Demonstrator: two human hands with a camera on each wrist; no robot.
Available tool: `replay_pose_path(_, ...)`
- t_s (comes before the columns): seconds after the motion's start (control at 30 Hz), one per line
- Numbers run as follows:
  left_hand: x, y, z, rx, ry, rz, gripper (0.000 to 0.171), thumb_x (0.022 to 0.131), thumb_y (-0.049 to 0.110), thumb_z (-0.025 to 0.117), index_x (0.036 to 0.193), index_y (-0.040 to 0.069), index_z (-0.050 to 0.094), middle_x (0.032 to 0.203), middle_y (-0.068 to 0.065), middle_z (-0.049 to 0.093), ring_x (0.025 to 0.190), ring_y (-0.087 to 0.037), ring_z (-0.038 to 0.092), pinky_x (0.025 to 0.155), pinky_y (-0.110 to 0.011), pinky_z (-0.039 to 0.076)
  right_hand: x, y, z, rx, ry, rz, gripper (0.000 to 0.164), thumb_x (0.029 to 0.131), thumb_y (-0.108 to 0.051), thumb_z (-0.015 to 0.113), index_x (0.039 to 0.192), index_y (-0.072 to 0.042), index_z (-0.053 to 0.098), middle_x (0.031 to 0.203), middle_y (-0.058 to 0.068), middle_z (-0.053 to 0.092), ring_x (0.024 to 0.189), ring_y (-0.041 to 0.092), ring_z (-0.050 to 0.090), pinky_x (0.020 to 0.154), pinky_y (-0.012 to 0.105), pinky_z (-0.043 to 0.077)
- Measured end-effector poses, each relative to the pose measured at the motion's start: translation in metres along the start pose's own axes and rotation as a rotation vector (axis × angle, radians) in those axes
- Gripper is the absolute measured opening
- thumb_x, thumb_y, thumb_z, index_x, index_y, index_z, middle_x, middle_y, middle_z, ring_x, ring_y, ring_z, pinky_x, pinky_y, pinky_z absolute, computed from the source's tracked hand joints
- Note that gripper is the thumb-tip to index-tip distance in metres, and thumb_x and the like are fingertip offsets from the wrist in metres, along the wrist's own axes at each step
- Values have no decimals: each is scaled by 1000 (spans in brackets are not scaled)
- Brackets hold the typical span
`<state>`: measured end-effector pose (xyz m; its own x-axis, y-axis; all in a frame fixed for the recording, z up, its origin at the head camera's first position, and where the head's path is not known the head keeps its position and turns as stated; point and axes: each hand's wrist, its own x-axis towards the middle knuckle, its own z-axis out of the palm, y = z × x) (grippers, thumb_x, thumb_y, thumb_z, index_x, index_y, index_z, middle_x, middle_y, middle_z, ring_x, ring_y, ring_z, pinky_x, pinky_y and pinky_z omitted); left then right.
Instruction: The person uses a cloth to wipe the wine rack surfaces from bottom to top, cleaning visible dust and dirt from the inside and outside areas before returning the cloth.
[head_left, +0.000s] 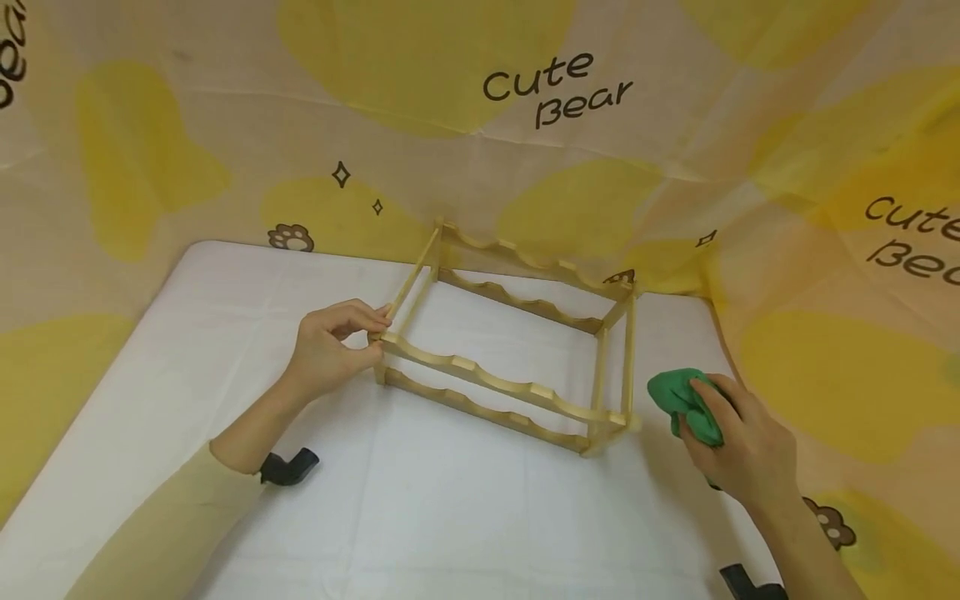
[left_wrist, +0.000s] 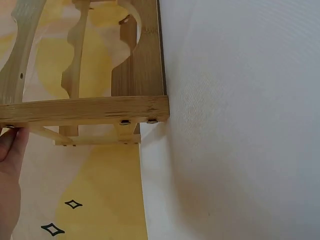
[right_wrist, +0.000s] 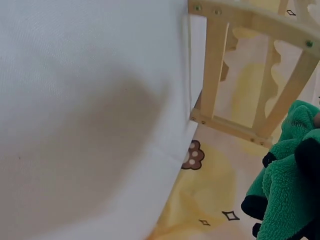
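Patterned cloth [head_left: 420, 67] behind rack [head_left: 465, 365]; white table [head_left: 442, 517] beneath.

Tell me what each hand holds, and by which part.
Left hand pinches the rack by its near upper left corner; right hand grips the bunched cloth by its right side.

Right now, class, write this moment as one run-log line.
Left hand: holds pale wooden scalloped-rail rack near upper left corner | Right hand: holds bunched green cloth, apart from rack | Rack: on white tabletop
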<state>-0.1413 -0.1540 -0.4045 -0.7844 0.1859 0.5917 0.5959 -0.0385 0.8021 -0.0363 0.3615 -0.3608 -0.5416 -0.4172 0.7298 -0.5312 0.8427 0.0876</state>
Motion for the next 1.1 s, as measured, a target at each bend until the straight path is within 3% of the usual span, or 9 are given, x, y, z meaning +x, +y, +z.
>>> replay_pose_path(0.5,16,-6,-4,16,4,-82,31,69,-30,57,82,-6,72,86,-28,67,104,-18,76,94,-29,60,-3,8,5,-25,-48,67,52,96,-42,54,116,1,73,108,26,70,79,44,70,43,58,54)
replay_pose_path(0.73,25,-9,-6,40,-13,-121,31,68,-30,57,80,-5,70,88,-24,70,101,-16,75,94,-27,60,-3,10,7,-24,-60,81,52,95,-42,54,116,2,73,108,26,70,80,44,70,42,58,53)
replay_pose_path(0.97,39,-16,-11,20,-33,-136,26,71,-31,61,79,-7,68,87,-32,67,101,-16,76,92,-29,61,-2,11,8,-28,-60,109,53,94,-42,53,116,2,73,109,27,69,79,45,70,41,58,52)
replay_pose_path(1.1,47,-18,-13,23,-33,-171,22,74,-29,64,78,-8,68,86,-26,70,96,-14,77,87,-27,63,-3,14,8,-25,-67,137,54,93,-44,52,116,1,73,110,26,69,77,46,70,41,59,51)
